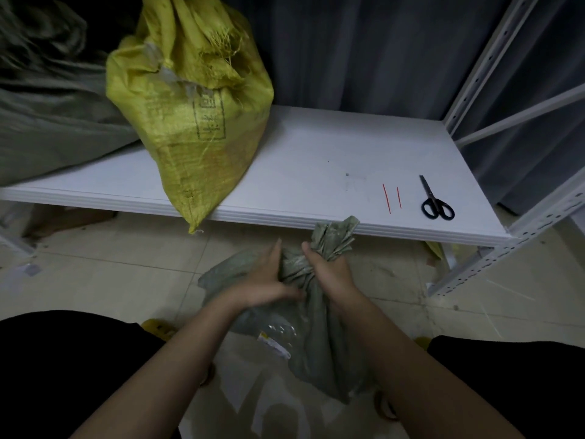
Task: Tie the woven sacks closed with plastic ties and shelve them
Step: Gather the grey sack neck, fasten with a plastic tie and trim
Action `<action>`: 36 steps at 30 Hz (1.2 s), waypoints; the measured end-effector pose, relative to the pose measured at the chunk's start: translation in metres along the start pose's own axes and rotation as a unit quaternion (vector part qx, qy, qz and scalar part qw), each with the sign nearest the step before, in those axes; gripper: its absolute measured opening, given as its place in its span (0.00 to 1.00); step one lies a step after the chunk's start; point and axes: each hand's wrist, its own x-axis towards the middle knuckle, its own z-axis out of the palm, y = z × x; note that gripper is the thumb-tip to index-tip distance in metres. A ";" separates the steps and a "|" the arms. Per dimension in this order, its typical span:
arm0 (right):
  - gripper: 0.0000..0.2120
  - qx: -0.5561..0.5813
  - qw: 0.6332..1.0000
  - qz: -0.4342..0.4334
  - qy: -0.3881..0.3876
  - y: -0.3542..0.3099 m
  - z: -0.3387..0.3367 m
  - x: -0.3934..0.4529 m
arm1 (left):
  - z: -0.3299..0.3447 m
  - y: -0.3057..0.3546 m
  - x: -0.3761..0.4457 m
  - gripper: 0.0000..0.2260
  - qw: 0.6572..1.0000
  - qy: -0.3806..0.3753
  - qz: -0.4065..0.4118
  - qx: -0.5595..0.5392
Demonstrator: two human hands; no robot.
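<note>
A grey-green woven sack (310, 343) stands on the floor between my knees, its mouth bunched into a neck. My right hand (329, 270) grips that neck just below the flared top. My left hand (266, 277) presses against the left side of the neck, thumb up, fingers curled into the fabric. A yellow woven sack (193, 115) stands on the white shelf (316, 172), its lower corner hanging over the front edge. Two red plastic ties (392, 198) lie on the shelf to the right. I cannot see a tie on the grey sack's neck.
Black-handled scissors (435, 201) lie on the shelf beside the ties. A large grey sack (53, 128) fills the shelf's left end. The white metal rack post (493, 58) and its lower rail (506, 248) stand at the right. Beige floor tiles carry scraps of litter.
</note>
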 end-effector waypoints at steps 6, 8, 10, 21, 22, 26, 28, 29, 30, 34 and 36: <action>0.18 0.043 0.984 0.076 -0.158 0.004 -0.003 -0.017 | 0.046 -0.019 0.009 0.56 0.993 0.010 0.070 -0.098; 0.15 0.014 0.977 0.060 -0.204 0.003 -0.011 -0.021 | 0.054 -0.017 0.012 0.41 0.984 0.037 0.104 -0.140; 0.20 -0.062 0.974 -0.001 -0.219 0.002 -0.018 -0.023 | 0.058 -0.011 0.014 0.26 0.976 0.082 0.129 -0.153; 0.18 -0.093 0.976 -0.177 -0.089 -0.003 -0.053 -0.012 | 0.060 0.011 0.044 0.20 0.984 0.067 0.160 -0.027; 0.16 -0.080 0.978 -0.176 -0.074 -0.003 -0.054 -0.009 | 0.060 0.012 0.045 0.18 0.982 0.038 0.171 -0.072; 0.06 0.018 0.998 -0.065 -0.009 -0.001 -0.057 0.003 | 0.061 0.013 0.056 0.26 0.979 0.023 0.161 -0.122; 0.05 0.038 0.998 -0.033 -0.035 -0.002 -0.059 0.011 | 0.060 0.013 0.064 0.20 0.982 0.002 0.147 -0.115; 0.08 0.052 0.997 -0.033 -0.053 -0.005 -0.060 0.014 | 0.058 0.012 0.068 0.16 0.984 -0.010 0.138 -0.110; 0.12 0.056 0.996 -0.042 -0.053 -0.007 -0.061 0.021 | 0.057 0.012 0.072 0.14 0.985 -0.022 0.131 -0.111; 0.14 -0.029 0.990 -0.122 0.059 -0.019 -0.068 0.056 | 0.055 -0.001 0.088 0.15 0.985 -0.051 0.103 -0.128; 0.09 -0.107 0.976 -0.162 0.098 -0.020 -0.071 0.080 | 0.055 -0.007 0.095 0.18 0.987 -0.050 0.072 -0.132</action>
